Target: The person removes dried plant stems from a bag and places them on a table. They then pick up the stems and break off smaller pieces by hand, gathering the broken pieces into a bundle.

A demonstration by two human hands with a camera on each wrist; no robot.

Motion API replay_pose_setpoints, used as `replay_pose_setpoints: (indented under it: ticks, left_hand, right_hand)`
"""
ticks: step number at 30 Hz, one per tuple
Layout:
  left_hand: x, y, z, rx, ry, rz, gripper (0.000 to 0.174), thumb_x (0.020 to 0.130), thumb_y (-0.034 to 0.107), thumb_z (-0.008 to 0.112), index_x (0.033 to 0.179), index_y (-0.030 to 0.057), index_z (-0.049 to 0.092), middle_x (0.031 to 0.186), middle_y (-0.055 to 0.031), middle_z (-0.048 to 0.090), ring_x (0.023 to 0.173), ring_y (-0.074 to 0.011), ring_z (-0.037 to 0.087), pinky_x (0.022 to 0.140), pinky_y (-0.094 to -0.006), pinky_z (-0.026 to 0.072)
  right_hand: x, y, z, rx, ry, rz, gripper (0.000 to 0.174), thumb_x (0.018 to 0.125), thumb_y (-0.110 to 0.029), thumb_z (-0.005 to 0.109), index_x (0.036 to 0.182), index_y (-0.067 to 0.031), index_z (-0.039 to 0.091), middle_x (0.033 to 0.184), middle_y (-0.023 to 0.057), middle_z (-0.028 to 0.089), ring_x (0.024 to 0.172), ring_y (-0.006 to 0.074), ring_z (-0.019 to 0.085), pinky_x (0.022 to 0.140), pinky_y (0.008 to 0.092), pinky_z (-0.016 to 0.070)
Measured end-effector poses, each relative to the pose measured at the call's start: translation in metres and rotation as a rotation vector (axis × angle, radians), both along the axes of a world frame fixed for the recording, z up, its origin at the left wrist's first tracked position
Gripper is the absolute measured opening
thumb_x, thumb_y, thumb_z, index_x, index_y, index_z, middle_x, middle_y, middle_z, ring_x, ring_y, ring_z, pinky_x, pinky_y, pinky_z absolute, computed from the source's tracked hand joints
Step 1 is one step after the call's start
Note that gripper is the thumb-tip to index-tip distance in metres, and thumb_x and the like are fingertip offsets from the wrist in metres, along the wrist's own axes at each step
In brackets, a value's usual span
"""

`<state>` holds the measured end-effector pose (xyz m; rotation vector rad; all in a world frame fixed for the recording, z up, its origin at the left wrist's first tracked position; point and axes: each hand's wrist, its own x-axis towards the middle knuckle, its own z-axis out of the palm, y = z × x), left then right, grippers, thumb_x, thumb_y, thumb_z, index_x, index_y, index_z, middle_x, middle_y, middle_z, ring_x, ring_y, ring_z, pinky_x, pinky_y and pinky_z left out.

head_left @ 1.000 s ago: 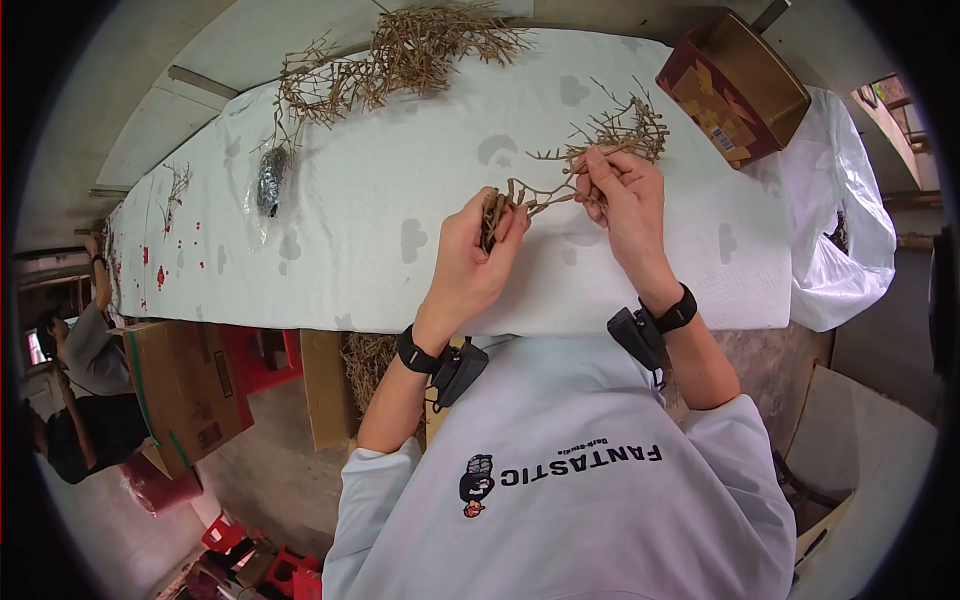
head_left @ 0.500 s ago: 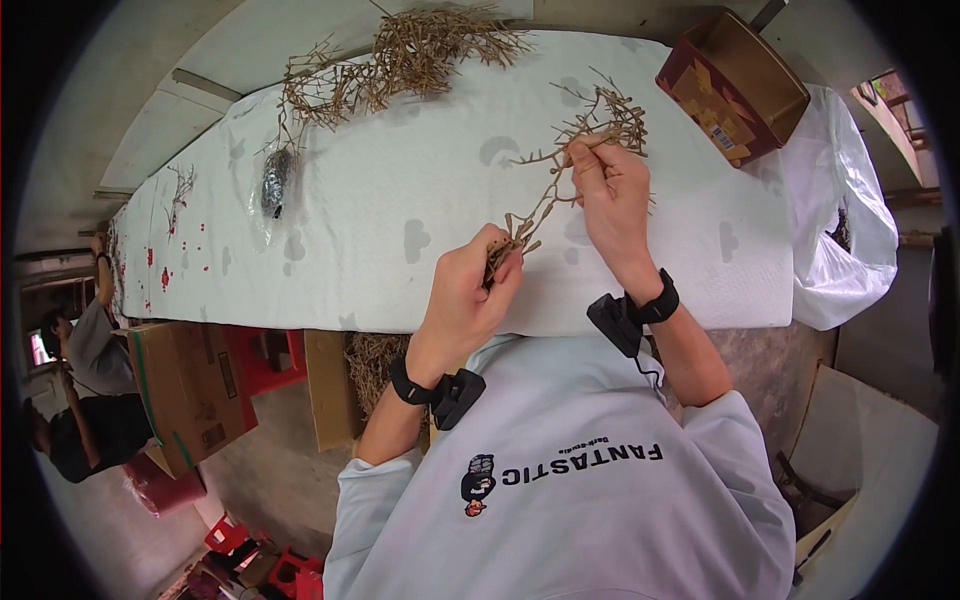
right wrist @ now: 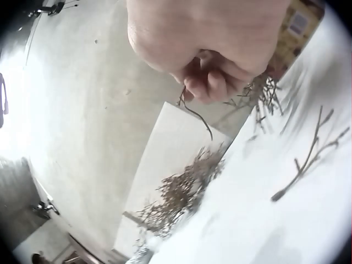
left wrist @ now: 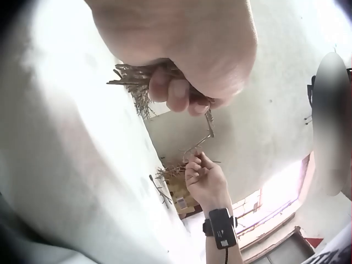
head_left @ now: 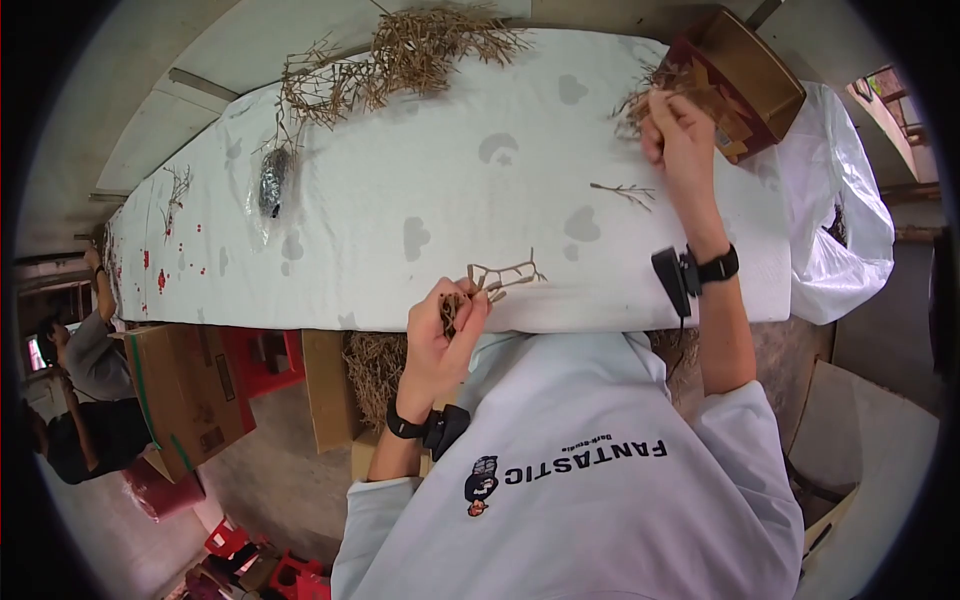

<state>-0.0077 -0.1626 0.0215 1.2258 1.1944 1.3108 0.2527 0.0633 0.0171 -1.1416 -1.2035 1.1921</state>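
Observation:
In the head view my left hand point(head_left: 440, 345), low near the table's front edge, grips a small bundle of dry brown twigs point(head_left: 452, 308). A forked piece sticks out rightward from that bundle over the cloth. The left wrist view shows the fingers point(left wrist: 177, 94) curled round the stems. Farther back on the right, my right hand point(head_left: 685, 150) pinches a bunch of branching twigs point(head_left: 632, 108), blurred, just in front of the dark red box point(head_left: 725, 95). One loose forked twig point(head_left: 625, 190) lies on the cloth below this hand; it shows large in the right wrist view.
A big heap of twigs point(head_left: 430, 50) lies along the table's back edge. Left of it is a dark bundle in clear plastic point(head_left: 272, 185). Red bits point(head_left: 160, 275) dot the far left, near another person point(head_left: 90, 360). A plastic bag point(head_left: 840, 210) hangs off the right end.
My hands have moved apart: the right back and rightward to the box with its twigs, the left down toward the front edge. The twigs no longer link them, and a loose twig now shows on the cloth.

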Motion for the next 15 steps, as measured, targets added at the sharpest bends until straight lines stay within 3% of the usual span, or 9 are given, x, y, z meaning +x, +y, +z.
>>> replay_pose_setpoints:
  ticks: [3, 11, 15]
  left_hand:
    - [-0.003, 0.02, -0.004, 0.053, 0.016, 0.026, 0.03, 0.095, -0.009, 0.055, 0.078, 0.0063, 0.036, 0.075, -0.0019, 0.046, 0.073, -0.0097, 0.045, 0.07, -0.0261, 0.0442]
    - [0.012, 0.044, -0.005, 0.069, 0.096, 0.039, 0.032, 0.095, -0.006, 0.058, 0.078, 0.0069, 0.035, 0.077, 0.0012, 0.042, 0.072, -0.008, 0.042, 0.069, -0.0241, 0.0435]
    - [0.018, 0.047, -0.009, 0.031, 0.06, 0.066, 0.033, 0.093, -0.002, 0.065, 0.076, 0.0049, 0.037, 0.068, 0.0015, 0.04, 0.064, -0.0059, 0.037, 0.057, -0.0226, 0.0355]
  right_hand:
    - [-0.023, -0.025, 0.01, -0.119, 0.058, 0.217, 0.029, 0.104, -0.026, 0.054, 0.094, -0.0008, 0.065, 0.073, -0.0002, 0.06, 0.059, 0.0058, 0.052, 0.052, 0.0201, 0.0394]
    - [-0.046, -0.052, 0.014, -0.127, -0.036, 0.434, 0.029, 0.103, -0.025, 0.056, 0.092, -0.0003, 0.066, 0.078, 0.0026, 0.064, 0.064, 0.0067, 0.057, 0.055, 0.0209, 0.044]
    - [-0.036, -0.044, 0.007, -0.173, -0.099, 0.586, 0.027, 0.102, -0.023, 0.058, 0.09, 0.0003, 0.066, 0.077, 0.0035, 0.064, 0.065, 0.0066, 0.057, 0.056, 0.0212, 0.0445]
